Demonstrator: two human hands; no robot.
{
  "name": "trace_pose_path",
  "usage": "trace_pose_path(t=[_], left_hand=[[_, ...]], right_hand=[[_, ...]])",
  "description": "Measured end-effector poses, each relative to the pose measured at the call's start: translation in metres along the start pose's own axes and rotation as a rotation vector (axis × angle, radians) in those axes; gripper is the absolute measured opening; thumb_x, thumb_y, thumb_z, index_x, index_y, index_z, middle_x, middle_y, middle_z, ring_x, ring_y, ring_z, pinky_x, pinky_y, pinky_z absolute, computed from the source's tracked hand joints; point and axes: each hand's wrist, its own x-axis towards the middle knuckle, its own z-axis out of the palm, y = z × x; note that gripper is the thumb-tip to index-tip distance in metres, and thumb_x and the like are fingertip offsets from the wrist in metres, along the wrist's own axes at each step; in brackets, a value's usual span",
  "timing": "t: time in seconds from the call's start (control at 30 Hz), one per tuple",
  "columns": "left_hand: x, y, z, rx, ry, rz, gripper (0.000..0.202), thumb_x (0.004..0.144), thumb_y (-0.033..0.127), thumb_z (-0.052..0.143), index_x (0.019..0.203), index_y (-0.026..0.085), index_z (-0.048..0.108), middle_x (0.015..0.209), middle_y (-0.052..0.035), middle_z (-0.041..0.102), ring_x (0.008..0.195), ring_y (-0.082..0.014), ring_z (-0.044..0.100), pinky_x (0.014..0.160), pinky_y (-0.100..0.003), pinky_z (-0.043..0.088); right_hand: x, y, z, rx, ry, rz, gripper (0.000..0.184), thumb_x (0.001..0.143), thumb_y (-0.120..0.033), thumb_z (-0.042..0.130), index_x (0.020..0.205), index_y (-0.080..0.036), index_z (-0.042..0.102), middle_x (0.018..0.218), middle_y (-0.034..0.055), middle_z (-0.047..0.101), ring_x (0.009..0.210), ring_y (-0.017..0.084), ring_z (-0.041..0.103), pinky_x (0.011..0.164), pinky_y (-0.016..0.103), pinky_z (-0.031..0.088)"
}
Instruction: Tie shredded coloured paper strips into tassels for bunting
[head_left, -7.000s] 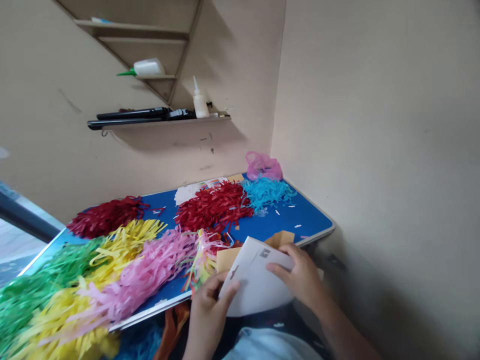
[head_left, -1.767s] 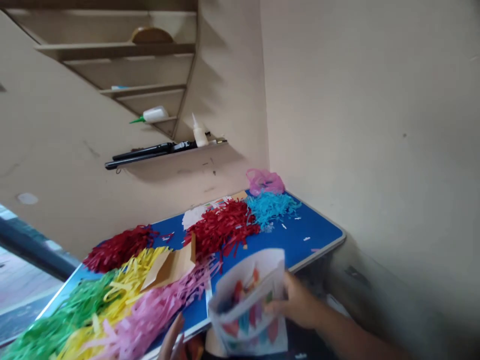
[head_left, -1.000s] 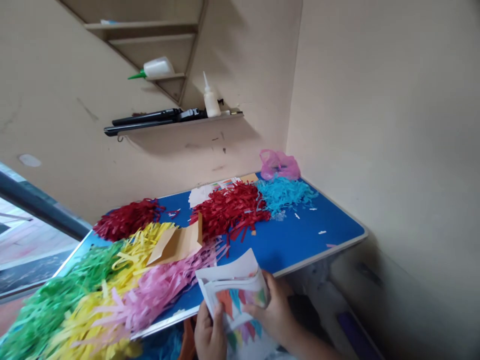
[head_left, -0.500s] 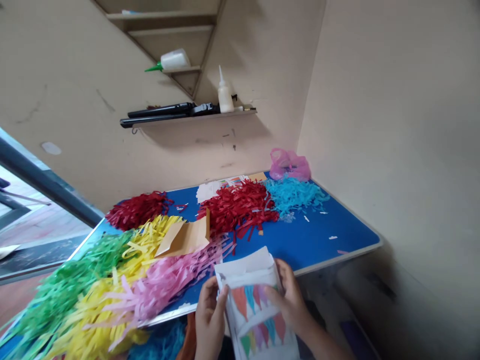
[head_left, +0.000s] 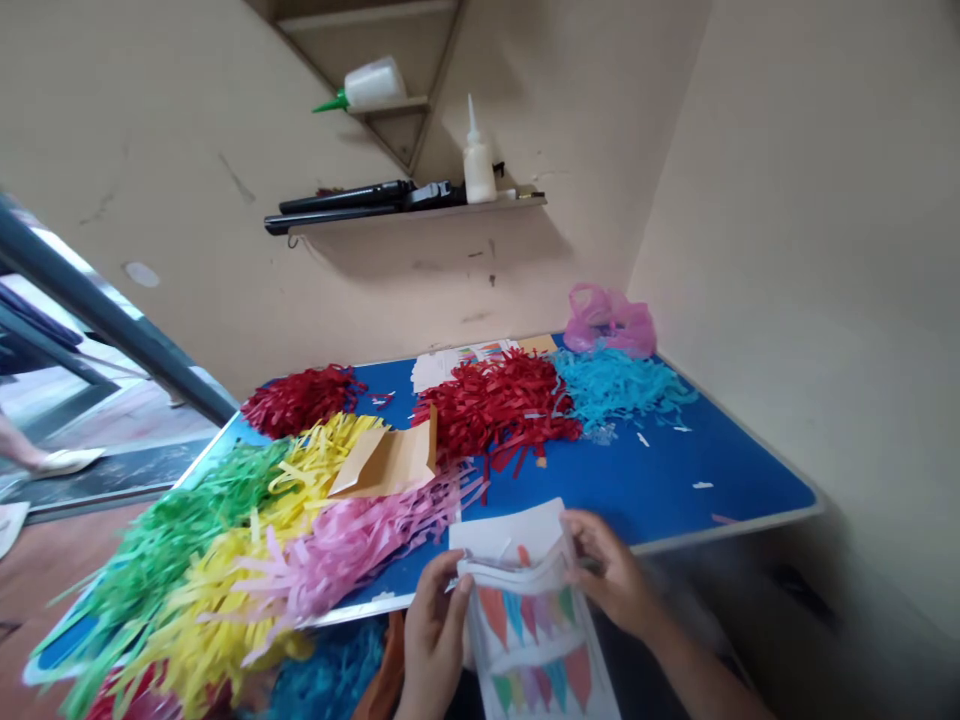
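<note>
Far left, beyond the worktop (head_left: 712, 480), you are getting a passer-by's foot (head_left: 52, 462) in view, absent from the earliest frame. Along the worktop's near side, green paper fringe (head_left: 172, 520), yellow paper fringe (head_left: 322, 450) and pink paper fringe (head_left: 352, 550) are lying heaped. A kraft paper envelope (head_left: 382, 465) is now resting on them, no longer sitting behind the white sheets in your hands. Your left hand (head_left: 439, 645) is grasping the white paper envelope (head_left: 506, 530) at one side, and your right hand (head_left: 611, 570) is pinching the other, so its mouth is gaping and a printed pennant sheet (head_left: 532, 640) is showing. The blank face you were showing earlier is gone. You are keeping all this just over the worktop's near edge, seemingly clear of the fringe. Further right, blue paper shreds (head_left: 619, 390) are lying at the worktop's back corner, below a pink plastic bag (head_left: 609, 322).
</note>
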Motion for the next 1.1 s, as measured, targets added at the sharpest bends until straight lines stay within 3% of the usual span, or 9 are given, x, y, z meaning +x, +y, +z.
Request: trace_pose_path(t=[0.1,0.23,0.33,0.5,0.6,0.73,0.9,1.1], left_hand=[[0.002,-0.001,0.001,0.006,0.014,-0.019,0.033,0.077,0.040,0.071,0.104,0.020,0.069,0.103,-0.0086,0.070,0.094,-0.0224,0.068,0.079,-0.031,0.059],[0.004,-0.001,0.001,-0.003,0.007,-0.066,0.037,0.074,0.043,0.074,0.103,0.021,0.069,0.101,-0.0078,0.072,0.090,-0.0227,0.069,0.075,-0.030,0.060],[0.004,0.002,-0.001,-0.023,-0.025,-0.087,0.038,0.072,0.041,0.075,0.104,0.021,0.068,0.102,-0.0075,0.072,0.090,-0.0230,0.070,0.072,-0.029,0.061],[0.007,0.011,-0.008,0.069,-0.003,0.016,0.024,0.077,0.041,0.070,0.089,0.020,0.072,0.098,-0.0076,0.072,0.095,-0.0233,0.069,0.080,-0.029,0.059],[0.010,0.013,-0.012,0.160,-0.011,0.047,0.022,0.080,0.041,0.067,0.083,0.021,0.074,0.099,-0.0086,0.073,0.093,-0.0237,0.070,0.083,-0.033,0.058],[0.012,0.011,-0.012,0.239,0.001,0.117,0.021,0.082,0.038,0.065,0.094,0.024,0.076,0.102,-0.0076,0.074,0.099,-0.0242,0.069,0.087,-0.035,0.057],[0.014,0.012,-0.009,0.270,-0.028,0.216,0.021,0.086,0.031,0.061,0.102,0.027,0.075,0.110,-0.0062,0.072,0.104,-0.0218,0.067,0.087,-0.032,0.057],[0.011,0.015,-0.005,0.274,-0.023,0.332,0.018,0.087,0.022,0.060,0.100,0.026,0.073,0.103,-0.0043,0.073,0.097,-0.0194,0.069,0.084,-0.031,0.057]], right_hand=[[-0.001,-0.002,0.009,-0.053,0.020,0.059,0.063,0.070,-0.041,0.079,0.124,-0.024,0.051,0.110,0.0084,0.064,0.097,0.026,0.063,0.084,0.037,0.052],[-0.006,-0.002,0.020,0.062,0.067,0.095,0.049,0.080,-0.032,0.071,0.124,-0.025,0.049,0.113,0.0074,0.064,0.099,0.023,0.064,0.085,0.035,0.051],[-0.008,-0.004,0.016,0.116,0.068,0.057,0.042,0.085,-0.033,0.066,0.124,-0.027,0.050,0.117,0.0067,0.063,0.102,0.022,0.063,0.086,0.033,0.051],[-0.011,-0.003,0.005,0.009,0.049,0.024,0.030,0.087,-0.036,0.065,0.114,-0.025,0.058,0.100,0.0042,0.067,0.088,0.020,0.065,0.078,0.030,0.052],[-0.005,-0.004,0.000,-0.023,0.045,-0.038,0.023,0.089,-0.036,0.062,0.108,-0.024,0.062,0.107,0.0055,0.064,0.089,0.019,0.064,0.077,0.028,0.052],[0.011,-0.016,-0.010,-0.155,-0.024,-0.151,0.015,0.091,-0.032,0.060,0.102,-0.024,0.068,0.108,0.0058,0.064,0.098,0.019,0.062,0.084,0.027,0.050],[0.020,-0.022,-0.020,-0.312,-0.137,-0.172,0.023,0.092,-0.031,0.058,0.110,-0.025,0.070,0.115,0.0083,0.063,0.105,0.020,0.061,0.089,0.029,0.050],[0.020,-0.019,-0.021,-0.334,-0.085,-0.221,0.019,0.091,-0.030,0.059,0.103,-0.023,0.072,0.112,0.0096,0.068,0.107,0.022,0.063,0.092,0.034,0.050]])
